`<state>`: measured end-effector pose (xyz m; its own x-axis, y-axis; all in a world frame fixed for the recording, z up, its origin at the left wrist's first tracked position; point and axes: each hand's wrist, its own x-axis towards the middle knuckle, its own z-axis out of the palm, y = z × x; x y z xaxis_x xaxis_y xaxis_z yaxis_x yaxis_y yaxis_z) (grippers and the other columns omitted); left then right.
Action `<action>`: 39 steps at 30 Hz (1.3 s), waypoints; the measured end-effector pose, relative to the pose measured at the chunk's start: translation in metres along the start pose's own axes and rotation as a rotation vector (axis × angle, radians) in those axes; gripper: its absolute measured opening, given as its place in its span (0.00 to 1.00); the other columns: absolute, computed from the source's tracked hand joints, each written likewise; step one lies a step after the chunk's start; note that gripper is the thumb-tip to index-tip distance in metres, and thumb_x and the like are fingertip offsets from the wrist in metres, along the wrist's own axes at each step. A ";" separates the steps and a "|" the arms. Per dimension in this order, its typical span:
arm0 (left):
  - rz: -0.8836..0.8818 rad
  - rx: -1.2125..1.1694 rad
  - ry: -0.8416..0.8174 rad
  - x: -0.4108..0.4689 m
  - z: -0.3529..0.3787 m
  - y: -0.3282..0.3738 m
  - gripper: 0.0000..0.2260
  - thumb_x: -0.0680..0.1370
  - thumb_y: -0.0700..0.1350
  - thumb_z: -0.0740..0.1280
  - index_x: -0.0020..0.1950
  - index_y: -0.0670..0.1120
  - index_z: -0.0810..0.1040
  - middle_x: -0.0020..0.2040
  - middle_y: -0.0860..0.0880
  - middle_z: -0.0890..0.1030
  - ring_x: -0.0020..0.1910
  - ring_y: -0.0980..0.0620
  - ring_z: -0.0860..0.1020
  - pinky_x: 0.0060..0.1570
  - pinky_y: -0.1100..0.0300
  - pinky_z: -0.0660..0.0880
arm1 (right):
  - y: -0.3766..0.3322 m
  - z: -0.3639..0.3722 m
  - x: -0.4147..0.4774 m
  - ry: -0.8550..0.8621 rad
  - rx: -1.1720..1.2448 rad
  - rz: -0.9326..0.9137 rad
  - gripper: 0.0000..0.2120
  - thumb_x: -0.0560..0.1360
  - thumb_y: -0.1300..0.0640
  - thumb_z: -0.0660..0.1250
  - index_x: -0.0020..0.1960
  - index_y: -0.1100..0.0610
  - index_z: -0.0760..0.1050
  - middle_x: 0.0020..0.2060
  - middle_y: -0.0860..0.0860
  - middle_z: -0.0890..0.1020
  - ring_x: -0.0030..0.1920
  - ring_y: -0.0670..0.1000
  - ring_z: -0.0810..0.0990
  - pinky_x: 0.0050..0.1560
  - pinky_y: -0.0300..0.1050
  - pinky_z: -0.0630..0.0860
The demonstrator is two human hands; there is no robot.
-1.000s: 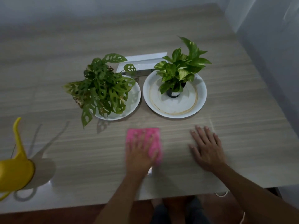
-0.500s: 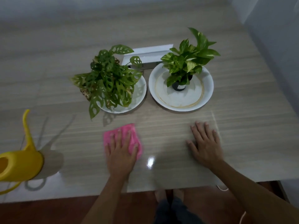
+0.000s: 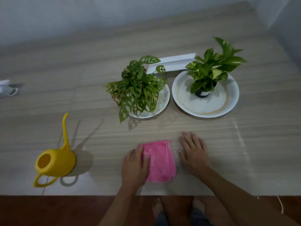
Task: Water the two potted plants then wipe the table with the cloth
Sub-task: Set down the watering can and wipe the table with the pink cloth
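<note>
Lower centre of the head view: pink folded cloth (image 3: 160, 162) lies flat on the pale wood-grain table (image 3: 81, 88), close to the near edge, long axis running near-to-far with a slight tilt. Left hand (image 3: 135, 165) sits on the cloth's left edge, fingers straight, palm down, thumb over the fabric; pressing, not gripping. Right hand (image 3: 193, 154) lies flat on bare table just right of the cloth, fingers spread, holding nothing. Left hand is the nearer one and looks like the wiping hand.

Above the cloth, apart from it: holey-leaved green plant (image 3: 138, 88) on a small white plate (image 3: 164, 101), and at upper right a variegated leafy plant in a dark pot (image 3: 213, 67) on a large white dish (image 3: 229, 105). White flat box (image 3: 174, 62) lies behind them. Yellow plastic watering can (image 3: 55, 162) stands at lower left, well apart.

Judgement: wiping stage. A rightward stroke meets the right hand, a forward one meets the plates, and leftward is free up to the can.
</note>
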<state>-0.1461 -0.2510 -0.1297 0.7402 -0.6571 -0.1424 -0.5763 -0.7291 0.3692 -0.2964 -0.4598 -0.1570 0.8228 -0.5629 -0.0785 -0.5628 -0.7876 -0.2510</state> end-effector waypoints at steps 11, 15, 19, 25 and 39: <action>-0.384 -0.173 -0.006 0.018 -0.015 0.004 0.16 0.76 0.52 0.69 0.56 0.42 0.73 0.55 0.41 0.76 0.57 0.40 0.75 0.52 0.48 0.74 | -0.090 -0.017 0.032 -0.210 0.105 0.130 0.25 0.71 0.44 0.70 0.62 0.56 0.70 0.58 0.55 0.71 0.58 0.56 0.68 0.58 0.51 0.70; -0.226 -0.289 -0.002 0.002 -0.011 0.000 0.04 0.75 0.39 0.66 0.46 0.47 0.72 0.51 0.45 0.72 0.52 0.45 0.72 0.55 0.50 0.72 | -0.103 -0.014 0.024 -0.122 0.265 0.096 0.07 0.69 0.61 0.68 0.44 0.56 0.70 0.46 0.55 0.74 0.50 0.59 0.72 0.47 0.50 0.70; -0.233 -0.591 -0.059 -0.009 -0.026 -0.014 0.09 0.77 0.37 0.62 0.43 0.49 0.66 0.41 0.49 0.76 0.41 0.50 0.75 0.41 0.52 0.73 | -0.123 -0.029 0.021 -0.149 0.518 0.122 0.15 0.71 0.62 0.67 0.36 0.51 0.62 0.31 0.53 0.77 0.32 0.56 0.75 0.34 0.55 0.71; -0.203 -0.646 0.115 -0.028 -0.072 -0.081 0.11 0.78 0.35 0.63 0.43 0.49 0.66 0.34 0.52 0.73 0.32 0.60 0.72 0.32 0.65 0.66 | -0.178 -0.042 0.032 -0.200 0.656 0.027 0.14 0.70 0.62 0.70 0.37 0.53 0.65 0.31 0.51 0.77 0.32 0.49 0.73 0.36 0.51 0.70; -0.095 -0.121 0.314 -0.029 -0.087 -0.198 0.18 0.79 0.47 0.56 0.62 0.38 0.75 0.59 0.38 0.78 0.56 0.38 0.76 0.56 0.43 0.75 | -0.306 0.017 0.058 -0.148 0.344 -0.363 0.22 0.78 0.54 0.63 0.69 0.59 0.66 0.67 0.58 0.72 0.67 0.57 0.69 0.70 0.52 0.64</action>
<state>-0.0229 -0.0710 -0.1189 0.8698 -0.4829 0.1011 -0.4684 -0.7437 0.4770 -0.0756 -0.2471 -0.1011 0.9765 -0.2077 -0.0569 -0.2009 -0.7836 -0.5879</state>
